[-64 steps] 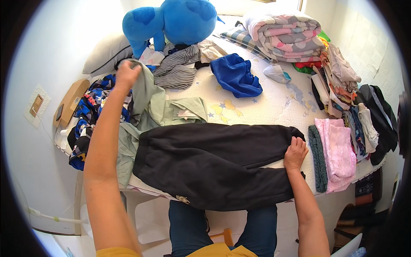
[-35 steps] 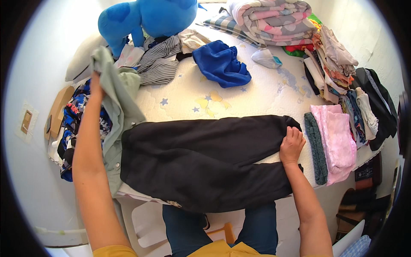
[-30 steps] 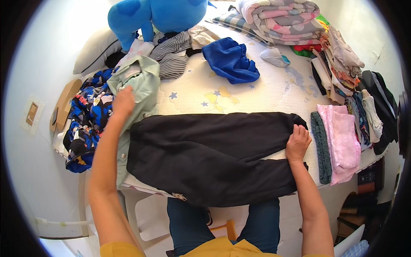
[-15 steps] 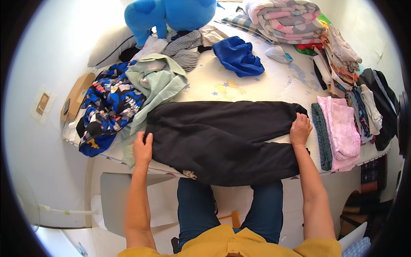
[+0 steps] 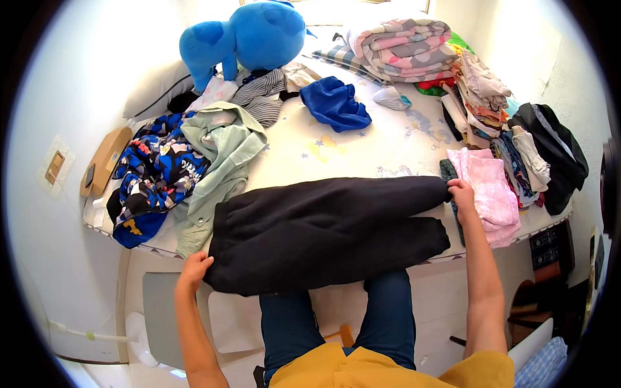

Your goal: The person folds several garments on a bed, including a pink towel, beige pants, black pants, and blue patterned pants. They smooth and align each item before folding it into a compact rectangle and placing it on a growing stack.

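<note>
A pair of black sweatpants lies stretched sideways along the front of the bed, waistband to the left and cuffs to the right. Its near side hangs over the mattress edge above my knees. My left hand is closed on the near corner of the waistband, thumb on top. At the other end, my right hand pinches the cuff of the far leg. The near leg's cuff lies loose below it. Just beyond my right hand is a folded pink garment, partly over a dark green folded one.
On the left are a pale green shirt and a blue-black patterned garment. Farther back sit a blue garment, a sock, a blue plush toy and a rolled quilt. Stacked clothes line the right.
My left hand has gone from resting beside the waistband to gripping its near corner. My right hand has shifted to the far cuff. The sweatpants sit nearer me and look straighter; the view has tilted.
</note>
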A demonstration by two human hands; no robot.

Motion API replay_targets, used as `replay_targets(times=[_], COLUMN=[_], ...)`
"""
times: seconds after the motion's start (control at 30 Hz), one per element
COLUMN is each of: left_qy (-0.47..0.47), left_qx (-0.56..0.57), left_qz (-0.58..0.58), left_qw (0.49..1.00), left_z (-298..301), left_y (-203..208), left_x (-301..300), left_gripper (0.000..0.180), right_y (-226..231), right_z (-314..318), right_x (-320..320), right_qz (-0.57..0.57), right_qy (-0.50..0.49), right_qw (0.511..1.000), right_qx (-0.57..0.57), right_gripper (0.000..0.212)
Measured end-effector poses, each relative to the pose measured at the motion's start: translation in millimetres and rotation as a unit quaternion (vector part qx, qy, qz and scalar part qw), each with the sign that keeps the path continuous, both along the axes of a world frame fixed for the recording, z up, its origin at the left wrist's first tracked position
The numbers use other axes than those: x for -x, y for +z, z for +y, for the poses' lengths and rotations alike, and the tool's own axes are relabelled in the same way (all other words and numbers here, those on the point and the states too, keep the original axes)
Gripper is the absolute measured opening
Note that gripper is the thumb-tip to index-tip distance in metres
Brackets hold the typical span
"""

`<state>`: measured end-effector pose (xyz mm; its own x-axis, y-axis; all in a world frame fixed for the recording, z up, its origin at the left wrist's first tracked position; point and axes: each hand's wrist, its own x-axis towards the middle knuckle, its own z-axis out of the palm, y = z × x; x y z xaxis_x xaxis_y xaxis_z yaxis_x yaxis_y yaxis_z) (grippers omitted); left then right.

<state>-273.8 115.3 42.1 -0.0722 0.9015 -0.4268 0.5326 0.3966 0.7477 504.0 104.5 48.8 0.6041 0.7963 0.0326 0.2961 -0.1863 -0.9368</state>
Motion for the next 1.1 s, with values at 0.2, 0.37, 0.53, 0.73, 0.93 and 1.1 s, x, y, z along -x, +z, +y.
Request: replay_targets(times=[0.2, 0.37, 0.53, 0.73, 0.93, 1.1], left_qy=[0.030, 0.064, 0.115, 0.103, 0.106, 0.103], left_qx=[-0.224, -0.121, -0.148, -0.259, -0.345, -0.339], left_qz=[0.072, 0.024, -0.403, -0.134, 0.025, -0.111], left_qw=[0.972, 0.990, 0.896, 0.951, 0.932, 0.929], left_z=[56.4, 111.9, 148.6, 176.4, 158.2, 154.0], left_y=[21.2, 20.8, 24.0, 16.3, -32.5, -34.9], left_x=[-52.6, -86.8, -80.1, -50.3, -69.9, -93.7], left_gripper=[0.036, 0.029, 0.025, 0.026, 0.040, 0.043], right_y=[-16.7, -4.4, 36.6, 54.1, -17.1, -42.0], right_z=[12.4, 33.4, 64.7, 136.7, 150.6, 152.4], right_x=[20.9, 26.2, 26.0, 20.1, 34.4, 31.8], right_qz=[-0.072, 0.032, -0.047, -0.163, -0.287, 0.034], right_qy=[-0.038, -0.046, 0.002, 0.020, -0.023, -0.051], right_qw=[0.994, 0.998, 0.986, 0.977, 0.954, 0.998], right_qx=[0.078, -0.003, -0.160, -0.137, 0.079, 0.006], right_gripper=[0.026, 0.032, 0.030, 0.034, 0.038, 0.033])
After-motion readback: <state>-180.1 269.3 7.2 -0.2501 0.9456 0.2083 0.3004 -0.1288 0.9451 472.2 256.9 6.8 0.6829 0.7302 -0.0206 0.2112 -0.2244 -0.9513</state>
